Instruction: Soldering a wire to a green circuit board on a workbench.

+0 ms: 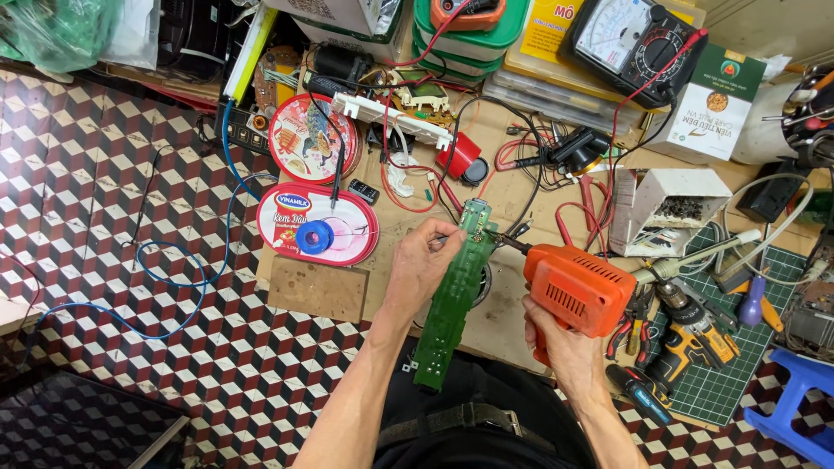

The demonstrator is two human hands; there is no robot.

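Note:
My left hand (423, 263) grips a long green circuit board (452, 304), holding it tilted over a low wooden work board (499, 317). The far end of the circuit board points away from me. My right hand (559, 341) holds the handle of an orange pistol-shaped soldering gun (578, 289). Its thin tip (506, 242) touches the far end of the circuit board, near my left fingers.
A yellow and black cordless drill (686, 334) lies on a green cutting mat (738, 365) at right. Oval and round tin lids (317, 221), a blue solder spool, red and black wires, an analogue multimeter (630, 39) and boxes crowd the back. Patterned floor tiles (104, 217) are at left.

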